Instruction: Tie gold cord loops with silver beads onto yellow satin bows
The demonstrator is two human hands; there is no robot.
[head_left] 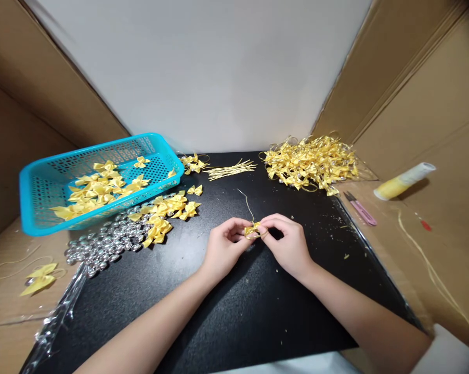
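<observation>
Over the middle of the black table, my left hand (229,241) and my right hand (287,241) meet around a small yellow ribbon bow (251,229). Both hands are closed, thumb and forefinger pinching the bow from either side. A thin gold cord (248,203) rises from it and leans away toward the back. Another bit of cord loops below the bow, close to my fingertips. My fingers cover part of the bow, so how the cord is fastened cannot be made out.
At left, a turquoise basket (34,195) holds yellow bows, with silver beads (105,241) and loose bows (158,228) beside it. Cut cords (232,169) lie at the back. Corded bows (308,163) are heaped back right, near pink-handled snips (361,210) and a thread spool (404,182).
</observation>
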